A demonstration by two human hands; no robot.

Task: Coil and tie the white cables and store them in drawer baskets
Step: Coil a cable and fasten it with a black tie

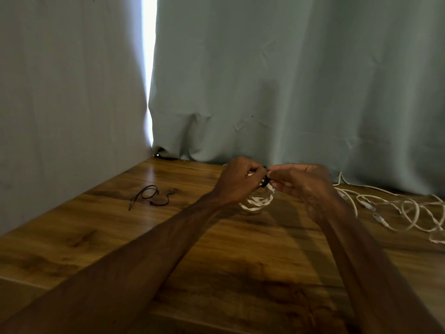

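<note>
A coil of white cable hangs just above the wooden table, partly hidden behind my hands. My left hand grips the top of the coil with curled fingers. My right hand pinches a black tie that wraps the coil between the two hands. A loose tangle of white cables with clear plugs lies on the table at the right.
Spare black ties lie on the table to the left of my hands. A pale curtain hangs behind the table and touches its far edge. A plain wall borders the left side.
</note>
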